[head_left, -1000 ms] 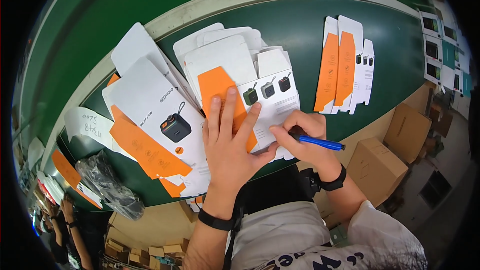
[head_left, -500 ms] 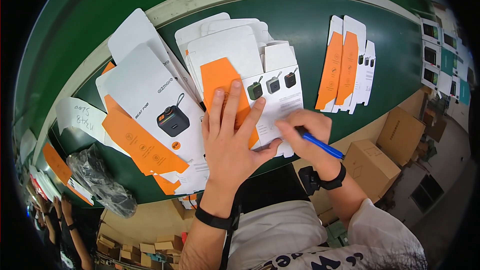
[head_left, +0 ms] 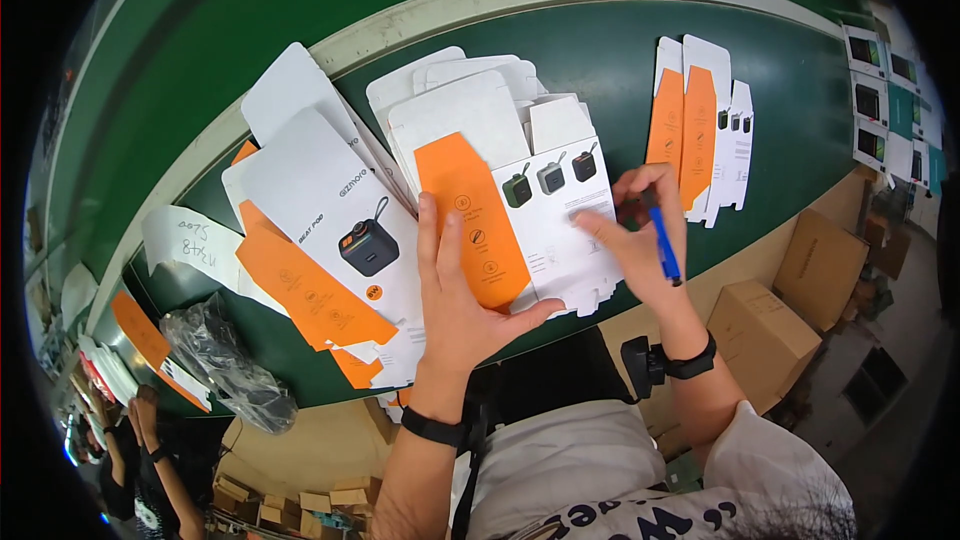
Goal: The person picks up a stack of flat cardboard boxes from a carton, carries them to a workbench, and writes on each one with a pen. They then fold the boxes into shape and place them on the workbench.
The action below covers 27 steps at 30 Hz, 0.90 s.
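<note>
Head camera view: a center stack of flat cartons (head_left: 450, 105) lies on a dark green table (head_left: 600, 40), directly in front of the person. The top carton (head_left: 560, 240) rests face up on this stack, with its orange panel (head_left: 470, 215) on the left and its white printed panel, showing three small speakers, on the right. The flaps at the far end of the stack are unevenly aligned.

Left hand (head_left: 455, 305): fingers extended along the left edge of the top carton, thumb spread across its near edge. The grip is loose and unclenched; the hand spans the near-left corner. Whether it pinches any sheet cannot be told.

Right hand (head_left: 650, 235): grasps a blue pen (head_left: 664, 245), which slants with its lower end toward the wrist. The thumb extends over the white panel, and the other fingers are curled beyond the right edge of the carton. Whether the thumb presses on the panel cannot be told.

Adjacent items: a left stack of flat cartons (head_left: 310, 160), bearing a picture of one dark speaker, lies just beside the center stack. Farther left are a handwritten white sheet (head_left: 180, 230) and a crumpled plastic bag (head_left: 225, 355). A separate group of flat cartons (head_left: 700, 110) lies to the right, apart from the center stack.
</note>
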Each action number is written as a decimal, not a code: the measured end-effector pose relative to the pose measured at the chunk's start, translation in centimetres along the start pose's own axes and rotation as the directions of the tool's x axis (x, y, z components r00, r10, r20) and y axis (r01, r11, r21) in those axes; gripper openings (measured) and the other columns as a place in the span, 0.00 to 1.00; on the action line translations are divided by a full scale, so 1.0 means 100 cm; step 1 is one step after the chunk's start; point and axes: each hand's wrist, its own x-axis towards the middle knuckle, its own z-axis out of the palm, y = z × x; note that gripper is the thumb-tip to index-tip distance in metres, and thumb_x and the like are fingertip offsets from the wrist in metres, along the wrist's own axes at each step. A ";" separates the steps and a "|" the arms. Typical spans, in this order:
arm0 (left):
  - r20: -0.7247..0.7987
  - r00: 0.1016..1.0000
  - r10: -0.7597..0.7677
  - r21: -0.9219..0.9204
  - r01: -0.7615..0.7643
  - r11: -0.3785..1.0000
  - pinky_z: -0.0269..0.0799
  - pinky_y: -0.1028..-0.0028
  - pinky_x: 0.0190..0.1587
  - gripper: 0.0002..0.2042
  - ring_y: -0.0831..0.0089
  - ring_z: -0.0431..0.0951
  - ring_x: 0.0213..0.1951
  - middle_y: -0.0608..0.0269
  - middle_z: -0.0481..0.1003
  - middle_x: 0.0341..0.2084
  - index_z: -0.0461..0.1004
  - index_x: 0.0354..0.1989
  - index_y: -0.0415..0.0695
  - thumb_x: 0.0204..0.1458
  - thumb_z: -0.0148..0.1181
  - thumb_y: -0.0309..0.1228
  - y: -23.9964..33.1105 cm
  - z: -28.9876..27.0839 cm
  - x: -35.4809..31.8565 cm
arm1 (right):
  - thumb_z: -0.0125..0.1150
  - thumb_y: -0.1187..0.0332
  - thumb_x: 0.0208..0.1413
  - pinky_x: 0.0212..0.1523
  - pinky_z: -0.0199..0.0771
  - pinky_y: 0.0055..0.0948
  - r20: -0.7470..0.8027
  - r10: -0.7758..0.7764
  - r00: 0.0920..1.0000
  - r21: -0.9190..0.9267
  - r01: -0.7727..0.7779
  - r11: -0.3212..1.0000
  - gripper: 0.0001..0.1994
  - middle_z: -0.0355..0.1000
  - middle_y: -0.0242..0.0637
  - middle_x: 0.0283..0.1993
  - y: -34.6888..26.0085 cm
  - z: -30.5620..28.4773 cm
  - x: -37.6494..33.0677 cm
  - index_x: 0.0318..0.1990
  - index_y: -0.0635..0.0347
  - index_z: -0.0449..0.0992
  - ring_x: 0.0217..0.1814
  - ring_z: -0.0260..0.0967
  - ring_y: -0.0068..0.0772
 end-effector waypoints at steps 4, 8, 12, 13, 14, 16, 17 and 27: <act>0.030 1.000 -0.002 0.023 0.001 1.000 0.54 0.50 0.72 0.60 0.40 0.51 0.74 0.35 0.48 0.74 0.51 0.75 0.43 0.35 0.81 0.54 0.000 0.002 0.000 | 0.75 0.82 0.47 0.38 0.71 0.23 0.002 0.052 0.999 0.001 -0.052 0.999 0.23 0.67 0.31 0.38 0.011 -0.005 -0.006 0.41 0.56 0.63 0.36 0.67 0.21; 0.112 0.993 0.020 0.243 -0.047 0.969 0.54 0.51 0.72 0.44 0.41 0.52 0.74 0.42 0.54 0.74 0.64 0.70 0.44 0.46 0.76 0.48 -0.009 -0.001 -0.007 | 0.73 0.84 0.48 0.43 0.71 0.20 -0.058 0.129 0.990 0.254 -0.110 0.961 0.22 0.66 0.29 0.39 0.017 -0.032 0.002 0.40 0.56 0.62 0.40 0.67 0.17; 0.127 0.991 -0.038 0.329 -0.006 0.944 0.56 0.50 0.71 0.33 0.41 0.54 0.73 0.48 0.60 0.72 0.76 0.62 0.48 0.45 0.75 0.44 0.007 0.002 0.005 | 0.71 0.80 0.54 0.41 0.65 0.17 -0.206 0.041 0.978 0.104 -0.020 0.994 0.17 0.70 0.28 0.41 0.039 -0.104 0.022 0.38 0.55 0.65 0.38 0.63 0.15; 0.128 0.991 -0.038 0.328 -0.007 0.945 0.56 0.50 0.71 0.33 0.41 0.54 0.73 0.48 0.60 0.72 0.76 0.62 0.48 0.45 0.75 0.44 0.010 0.004 0.007 | 0.64 0.76 0.61 0.47 0.68 0.21 -0.268 -0.024 0.963 0.029 0.033 0.999 0.09 0.73 0.32 0.45 0.040 -0.122 0.031 0.40 0.57 0.68 0.44 0.67 0.19; 0.126 0.991 -0.045 0.313 0.003 0.950 0.57 0.50 0.70 0.34 0.41 0.55 0.72 0.48 0.60 0.72 0.76 0.62 0.48 0.43 0.76 0.43 0.015 0.004 0.012 | 0.55 0.68 0.69 0.53 0.68 0.27 -0.329 -0.161 0.930 -0.162 0.113 0.980 0.04 0.74 0.34 0.47 0.042 -0.145 0.040 0.43 0.59 0.71 0.49 0.68 0.24; 0.119 0.991 -0.057 0.305 0.018 0.952 0.57 0.50 0.70 0.35 0.41 0.56 0.72 0.49 0.61 0.72 0.75 0.61 0.48 0.40 0.77 0.43 0.020 0.002 0.015 | 0.49 0.61 0.72 0.53 0.68 0.28 -0.377 -0.157 0.913 -0.354 0.015 0.935 0.12 0.72 0.33 0.41 0.041 -0.178 0.038 0.46 0.60 0.73 0.50 0.68 0.24; 0.129 0.990 -0.064 0.307 0.022 0.951 0.58 0.50 0.70 0.37 0.41 0.56 0.72 0.49 0.61 0.72 0.75 0.62 0.49 0.38 0.77 0.42 0.021 0.000 0.017 | 0.48 0.59 0.73 0.51 0.68 0.26 -0.328 -0.143 0.934 -0.365 0.015 0.931 0.14 0.72 0.32 0.39 0.045 -0.192 0.035 0.47 0.61 0.73 0.48 0.69 0.23; 0.075 0.997 -0.032 0.309 0.007 0.951 0.62 0.51 0.68 0.43 0.43 0.57 0.72 0.52 0.62 0.72 0.74 0.63 0.53 0.30 0.80 0.43 0.017 0.008 0.014 | 0.74 0.72 0.51 0.19 0.60 0.24 0.391 -0.266 0.881 -0.061 0.313 0.948 0.14 0.67 0.33 0.17 0.008 -0.006 -0.019 0.23 0.58 0.71 0.16 0.64 0.27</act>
